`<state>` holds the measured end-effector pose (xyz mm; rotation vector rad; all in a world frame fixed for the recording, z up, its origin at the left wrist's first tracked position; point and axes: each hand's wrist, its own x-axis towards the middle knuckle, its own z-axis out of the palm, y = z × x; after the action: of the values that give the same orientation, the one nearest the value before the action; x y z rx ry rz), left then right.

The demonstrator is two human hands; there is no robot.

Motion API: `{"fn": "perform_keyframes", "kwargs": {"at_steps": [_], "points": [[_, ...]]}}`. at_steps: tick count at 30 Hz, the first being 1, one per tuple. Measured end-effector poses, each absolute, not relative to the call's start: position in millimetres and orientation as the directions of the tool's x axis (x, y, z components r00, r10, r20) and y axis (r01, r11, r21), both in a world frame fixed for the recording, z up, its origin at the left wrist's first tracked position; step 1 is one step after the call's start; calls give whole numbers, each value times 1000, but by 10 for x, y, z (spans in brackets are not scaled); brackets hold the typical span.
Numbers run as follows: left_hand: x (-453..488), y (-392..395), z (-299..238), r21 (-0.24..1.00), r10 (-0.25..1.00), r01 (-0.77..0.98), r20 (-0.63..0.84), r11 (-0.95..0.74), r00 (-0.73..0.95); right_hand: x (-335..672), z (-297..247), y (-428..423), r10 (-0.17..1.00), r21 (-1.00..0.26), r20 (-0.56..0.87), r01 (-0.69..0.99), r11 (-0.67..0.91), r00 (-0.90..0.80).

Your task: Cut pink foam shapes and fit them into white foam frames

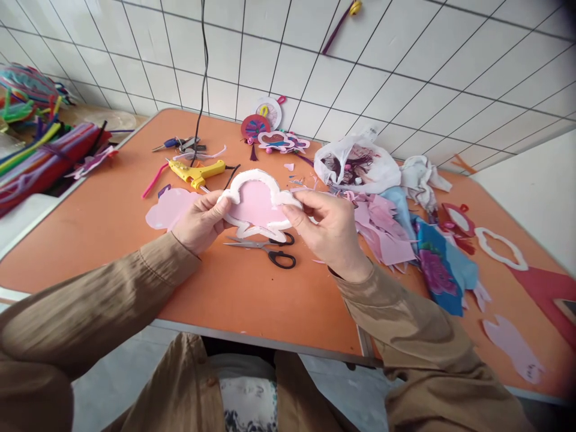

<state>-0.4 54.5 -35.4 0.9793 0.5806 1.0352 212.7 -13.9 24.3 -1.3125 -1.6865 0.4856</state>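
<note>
Between my two hands is a cloud-shaped felt cutout with a pink middle and a thick white border, held up above the table. My left hand pinches its left edge, thumb on the front. At its right edge my right hand grips the white border between thumb and fingers. Just below the cutout lie scissors with black handles, blades pointing left. Another pink cutout rests on the table beyond my left hand. Behind it sits a yellow glue gun with its cord running up the wall.
The orange table carries a white plastic bag, pink scraps, a blue floral cloth and a white frame on the right. Finished-looking ornaments stand by the tiled wall. Colourful pipe cleaners lie at the left.
</note>
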Motion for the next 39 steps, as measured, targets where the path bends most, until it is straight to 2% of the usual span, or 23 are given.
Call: {"fn": "perform_keyframes", "kwargs": {"at_steps": [6,10,14,21,26,32,39], "points": [[10,534,-327,902,918,-416,63,116,391,2158,224,-114,883,-710,467,575,407,-49],[-34,536,-349,941,930,-328,192,-84,313,2206,172,-74,834,-650,543,580,491,-97],[-91,559,-378,929,887,-244,347,-279,305,2258,97,-25,754,-572,642,566,594,-143],[-111,622,-449,879,828,-192,476,-437,296,2300,-9,84,467,-311,856,498,809,-223],[-115,548,-311,846,781,-161,532,-509,327,2351,-48,133,410,-221,874,537,814,-262],[-118,532,-231,764,706,-204,644,-612,294,2404,-64,162,357,-180,877,470,864,-321],[-135,569,-246,795,732,-142,600,-590,323,2390,-57,161,319,-139,883,456,879,-345]]}}
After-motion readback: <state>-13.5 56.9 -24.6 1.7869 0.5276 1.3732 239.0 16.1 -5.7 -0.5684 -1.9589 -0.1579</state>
